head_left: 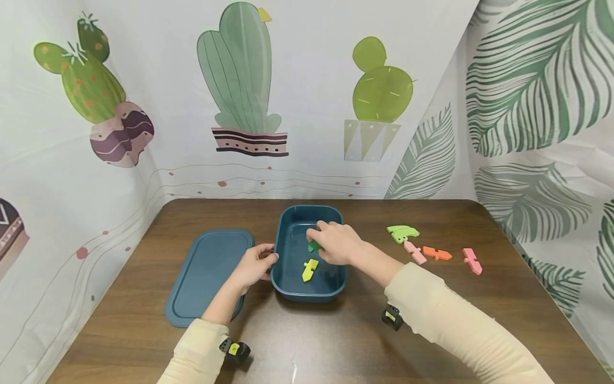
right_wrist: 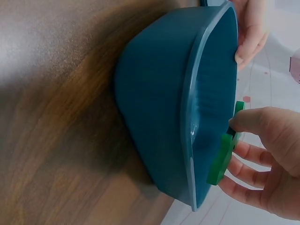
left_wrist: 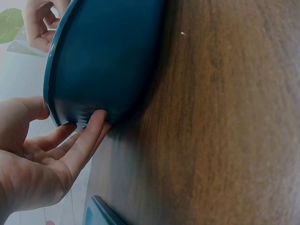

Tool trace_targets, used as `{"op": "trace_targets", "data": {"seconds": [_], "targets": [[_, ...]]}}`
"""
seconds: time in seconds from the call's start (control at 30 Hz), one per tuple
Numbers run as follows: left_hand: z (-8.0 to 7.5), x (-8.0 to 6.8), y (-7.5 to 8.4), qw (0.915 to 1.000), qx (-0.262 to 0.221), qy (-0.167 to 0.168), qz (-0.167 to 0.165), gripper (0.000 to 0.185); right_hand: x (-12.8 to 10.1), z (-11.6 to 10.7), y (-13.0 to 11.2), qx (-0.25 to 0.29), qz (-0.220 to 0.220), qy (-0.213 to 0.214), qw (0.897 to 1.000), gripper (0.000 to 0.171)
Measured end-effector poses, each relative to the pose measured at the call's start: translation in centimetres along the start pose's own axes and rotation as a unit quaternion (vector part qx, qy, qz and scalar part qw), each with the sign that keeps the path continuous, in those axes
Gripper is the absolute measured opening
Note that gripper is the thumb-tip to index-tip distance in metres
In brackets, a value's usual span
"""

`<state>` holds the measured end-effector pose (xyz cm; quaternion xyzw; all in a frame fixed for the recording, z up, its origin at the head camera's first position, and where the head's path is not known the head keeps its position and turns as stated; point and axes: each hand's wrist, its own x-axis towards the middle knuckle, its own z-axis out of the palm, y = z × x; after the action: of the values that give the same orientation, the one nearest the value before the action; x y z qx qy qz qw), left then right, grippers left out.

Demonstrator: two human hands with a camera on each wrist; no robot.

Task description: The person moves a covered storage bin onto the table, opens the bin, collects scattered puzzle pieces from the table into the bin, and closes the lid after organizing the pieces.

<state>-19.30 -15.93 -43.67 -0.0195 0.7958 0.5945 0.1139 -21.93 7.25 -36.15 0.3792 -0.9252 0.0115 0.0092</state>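
Note:
A dark blue plastic box (head_left: pixel 307 296) stands on the table. At its left side my left hand (head_left: pixel 253 263) grips the wall, the thumb at the rim and the fingers against the outside, as the left wrist view shows. Over the box's opening, my right hand (head_left: pixel 338 244) pinches a green flat puzzle piece (right_wrist: pixel 219 164) between thumb and fingers; part of the piece is hidden behind the fingers. A yellow arrow-shaped piece (head_left: pixel 309 270) lies on the box floor, nearer the front.
The blue lid (head_left: pixel 206 277) lies flat left of the box. To the right on the wooden table (head_left: pixel 364 341) are light green pieces (head_left: pixel 404 233), a pale pink piece (head_left: pixel 414 252), an orange piece (head_left: pixel 437 253) and a deeper pink piece (head_left: pixel 472 261). A patterned cloth hangs behind.

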Motion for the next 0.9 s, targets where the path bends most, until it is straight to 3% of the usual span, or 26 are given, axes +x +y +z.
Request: {"op": "trace_targets", "data": {"seconds": [0.67, 0.9], "targets": [[0.1, 0.1, 0.0, 1.0000, 0.001, 0.002, -0.004, 0.042, 0.2, 0.5, -0.8, 0.022, -0.033, -0.020, 0.999, 0.026], [-0.1, -1.2, 1.7, 0.9999, 0.004, -0.013, 0.000, 0.043, 0.1, 0.6, -0.7, 0.024, -0.048, -0.018, 0.998, 0.026]]}}
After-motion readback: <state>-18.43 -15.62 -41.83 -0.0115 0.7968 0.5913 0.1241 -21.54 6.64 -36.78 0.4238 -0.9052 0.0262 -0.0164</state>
